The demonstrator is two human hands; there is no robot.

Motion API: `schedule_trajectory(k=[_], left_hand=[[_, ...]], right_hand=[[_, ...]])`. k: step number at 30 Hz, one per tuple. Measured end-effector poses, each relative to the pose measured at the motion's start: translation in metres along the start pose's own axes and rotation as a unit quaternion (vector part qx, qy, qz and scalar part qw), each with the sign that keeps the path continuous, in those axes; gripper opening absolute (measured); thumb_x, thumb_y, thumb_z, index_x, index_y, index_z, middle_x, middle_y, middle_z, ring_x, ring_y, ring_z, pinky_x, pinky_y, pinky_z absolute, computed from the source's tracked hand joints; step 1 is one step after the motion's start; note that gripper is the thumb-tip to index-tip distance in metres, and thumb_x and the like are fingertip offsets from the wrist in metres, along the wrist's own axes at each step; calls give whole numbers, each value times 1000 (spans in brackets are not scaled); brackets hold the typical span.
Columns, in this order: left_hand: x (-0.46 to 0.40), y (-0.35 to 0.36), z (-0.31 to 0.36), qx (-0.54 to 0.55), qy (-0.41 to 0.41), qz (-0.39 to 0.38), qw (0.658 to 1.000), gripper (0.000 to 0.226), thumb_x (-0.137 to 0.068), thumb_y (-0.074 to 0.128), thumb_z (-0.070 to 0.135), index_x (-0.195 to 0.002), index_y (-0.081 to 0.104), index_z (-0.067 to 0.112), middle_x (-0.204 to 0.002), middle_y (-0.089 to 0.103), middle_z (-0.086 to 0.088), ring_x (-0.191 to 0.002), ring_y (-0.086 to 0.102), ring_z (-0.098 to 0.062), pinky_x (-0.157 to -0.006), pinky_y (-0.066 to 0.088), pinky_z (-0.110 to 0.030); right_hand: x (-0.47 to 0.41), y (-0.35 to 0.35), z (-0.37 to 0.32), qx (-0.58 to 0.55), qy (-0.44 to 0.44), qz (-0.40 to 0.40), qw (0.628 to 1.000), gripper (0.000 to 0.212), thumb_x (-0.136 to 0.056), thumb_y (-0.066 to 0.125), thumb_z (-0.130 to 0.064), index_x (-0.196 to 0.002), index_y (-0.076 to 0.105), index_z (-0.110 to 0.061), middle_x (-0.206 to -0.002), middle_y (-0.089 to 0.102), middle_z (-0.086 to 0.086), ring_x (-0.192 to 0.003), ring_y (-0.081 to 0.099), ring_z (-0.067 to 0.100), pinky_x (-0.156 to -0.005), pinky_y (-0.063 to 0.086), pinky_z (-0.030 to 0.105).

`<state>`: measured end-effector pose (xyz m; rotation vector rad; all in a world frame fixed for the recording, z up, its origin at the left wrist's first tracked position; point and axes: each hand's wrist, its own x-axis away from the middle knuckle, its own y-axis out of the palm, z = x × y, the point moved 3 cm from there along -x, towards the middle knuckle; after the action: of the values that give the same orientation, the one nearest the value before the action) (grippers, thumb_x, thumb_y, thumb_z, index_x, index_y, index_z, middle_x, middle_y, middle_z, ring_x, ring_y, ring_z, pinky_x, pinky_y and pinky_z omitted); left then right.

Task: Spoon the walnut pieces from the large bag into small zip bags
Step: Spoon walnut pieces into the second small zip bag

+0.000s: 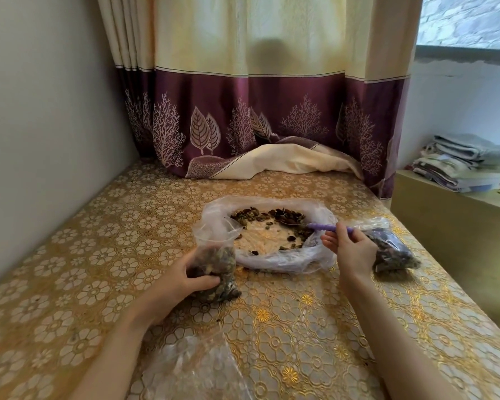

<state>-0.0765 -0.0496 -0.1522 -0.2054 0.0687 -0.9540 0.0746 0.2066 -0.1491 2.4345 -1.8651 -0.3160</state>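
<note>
The large clear bag [289, 259] lies spread open at the table's middle, with walnut pieces [266, 216] scattered along its far side. My left hand [185, 277] grips a small zip bag [217, 261] standing upright, its mouth open and its lower half full of walnut pieces. My right hand [350, 249] pinches a purple-handled spoon [319, 226], whose bowl reaches into the walnut pieces at the large bag's right. A filled small bag [393, 252] lies just right of my right hand.
The table [315, 327] wears a gold floral cloth. Clear empty plastic bags [197, 368] lie at the near edge between my arms. A curtain [272, 125] hangs behind, its hem on the table. Folded cloths [462, 163] sit on a ledge at the right.
</note>
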Motion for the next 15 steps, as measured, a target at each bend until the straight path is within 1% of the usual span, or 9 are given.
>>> schedule_trajectory(k=[2, 4, 5, 7, 8, 10, 11, 12, 15], left_hand=[[-1, -4, -4, 24, -9, -15, 1000, 63, -52, 84, 34, -110, 59, 37, -103, 69, 11, -97, 63, -6, -83, 47, -22], [-1, -6, -5, 44, -7, -23, 999, 67, -51, 81, 38, -115, 59, 33, -108, 68, 5, -99, 63, -11, -80, 49, -23], [-1, -7, -5, 41, -1, -22, 999, 67, -53, 80, 41, -117, 59, 33, -109, 68, 4, -100, 62, -11, -81, 49, -24], [-2, -5, -4, 22, 12, -1, 1000, 62, -61, 81, 45, -117, 60, 34, -109, 68, 7, -100, 62, -6, -85, 46, -25], [-2, -5, -3, 14, 16, 18, 1000, 58, -62, 79, 45, -116, 60, 35, -107, 68, 10, -98, 61, -3, -84, 45, -23], [-3, -2, -2, 6, 18, 59, 998, 53, -60, 73, 43, -111, 62, 40, -102, 67, 14, -91, 61, 2, -73, 46, -12], [-3, -1, -1, 3, 19, 74, 997, 50, -60, 72, 43, -108, 62, 42, -101, 65, 15, -89, 61, 1, -68, 45, -10], [-3, 0, -1, -1, 20, 85, 996, 48, -60, 71, 42, -107, 61, 43, -101, 63, 16, -90, 60, 0, -67, 45, -10], [-3, 3, 0, -13, 28, 99, 995, 47, -62, 69, 43, -107, 60, 43, -102, 62, 15, -95, 56, -3, -69, 44, -14]], right_hand=[[1, 0, 1, 7, -8, -7, 1000, 17, -94, 55, -18, -80, 64, -13, -72, 68, 8, -62, 67, 13, -59, 56, 17], [1, 0, 3, 20, -11, -15, 1000, 16, -95, 54, -18, -84, 64, -11, -72, 69, 7, -63, 67, 12, -62, 56, 19], [2, 0, 4, 25, -12, -17, 999, 16, -95, 53, -18, -86, 64, -10, -73, 68, 7, -65, 68, 14, -65, 57, 22], [3, -2, 5, 29, -15, -19, 999, 16, -95, 53, -17, -85, 64, -12, -74, 68, 8, -69, 67, 18, -70, 56, 27], [3, -2, 4, 29, -18, -21, 999, 16, -95, 52, -17, -84, 63, -13, -74, 68, 8, -70, 67, 19, -71, 56, 28], [5, -3, 3, 22, -22, -25, 999, 16, -96, 52, -17, -84, 63, -14, -74, 67, 7, -68, 66, 17, -68, 57, 24], [6, -3, 1, 18, -25, -27, 999, 15, -95, 52, -16, -85, 63, -13, -73, 67, 7, -66, 66, 16, -65, 57, 21], [8, -2, 0, 14, -27, -29, 999, 15, -95, 52, -16, -85, 63, -12, -72, 67, 6, -64, 65, 14, -63, 56, 19], [13, 0, -8, -11, -28, -42, 999, 14, -95, 53, -14, -88, 64, -8, -69, 65, 7, -59, 63, 11, -58, 54, 17]])
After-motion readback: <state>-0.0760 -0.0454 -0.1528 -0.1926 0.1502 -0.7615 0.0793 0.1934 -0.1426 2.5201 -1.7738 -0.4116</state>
